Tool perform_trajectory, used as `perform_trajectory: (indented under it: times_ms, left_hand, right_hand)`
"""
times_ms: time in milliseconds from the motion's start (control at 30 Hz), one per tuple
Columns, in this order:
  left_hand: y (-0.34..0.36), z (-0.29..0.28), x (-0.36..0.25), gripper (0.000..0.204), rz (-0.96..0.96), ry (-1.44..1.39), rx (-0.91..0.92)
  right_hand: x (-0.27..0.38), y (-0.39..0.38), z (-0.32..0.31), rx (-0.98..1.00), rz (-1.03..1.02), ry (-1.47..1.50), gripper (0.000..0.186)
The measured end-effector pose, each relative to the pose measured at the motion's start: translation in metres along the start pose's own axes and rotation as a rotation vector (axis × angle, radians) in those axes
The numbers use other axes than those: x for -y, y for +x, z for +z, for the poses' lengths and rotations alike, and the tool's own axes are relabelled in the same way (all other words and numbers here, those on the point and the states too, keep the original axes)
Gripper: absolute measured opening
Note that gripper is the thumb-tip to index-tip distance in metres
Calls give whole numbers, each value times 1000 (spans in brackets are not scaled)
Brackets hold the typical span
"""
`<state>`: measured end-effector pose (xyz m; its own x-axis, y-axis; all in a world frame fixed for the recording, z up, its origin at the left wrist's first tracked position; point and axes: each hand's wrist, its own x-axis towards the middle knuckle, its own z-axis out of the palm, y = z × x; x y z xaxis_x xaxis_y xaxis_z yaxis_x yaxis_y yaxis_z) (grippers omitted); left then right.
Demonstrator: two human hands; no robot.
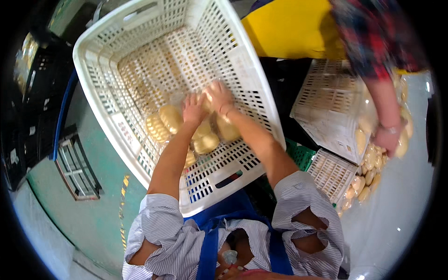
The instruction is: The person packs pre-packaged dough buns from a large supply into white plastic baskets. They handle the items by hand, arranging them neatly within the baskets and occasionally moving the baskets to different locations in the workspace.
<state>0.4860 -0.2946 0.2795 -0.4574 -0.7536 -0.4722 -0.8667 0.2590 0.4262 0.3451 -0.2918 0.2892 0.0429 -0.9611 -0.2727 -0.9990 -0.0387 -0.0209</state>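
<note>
Both my arms reach into a large white slotted plastic basket (249, 51). Inside its near half lie several yellow, rounded food packs (171, 118), which look like bread in clear wrap; some have a ridged surface. My left hand (195, 108) rests among these packs with its fingers stretched forward. Close beside it, my right hand (219, 98) is over the packs near the right wall, its fingers smeared by motion. A pale pack seems to lie between the two hands, though its outline is blurred. My forearms hide some of the packs underneath.
At the right, another person's hand (387, 140) reaches to a pile of wrapped packs (371, 163) on a pale table (401, 200). A tilted white crate (322, 100) and a smaller white basket (331, 175) stand beside it. Left, a metal frame (78, 168) lies on the green floor (107, 186).
</note>
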Motion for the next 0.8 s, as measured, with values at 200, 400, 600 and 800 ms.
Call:
perform_trajectory:
  times_ms: [200,400,600,800]
  left_hand:
    - [-7,-14,9,68,94,159,-6]
    - [-57,-18,-37,58,316,9,-228]
    - [-129,-70,-115,22,502,-289,-261]
    - [-204,-106,-288,14,398,-660,-77]
  right_hand:
    - [32,-94,-56,209,-113,548,27]
    - [14,-234,-203,274,-422,1218,16]
    - [-172,-443,-305,-317,117,1449,22]
    - [-369,-716,-322,-1303,1301,-1,26]
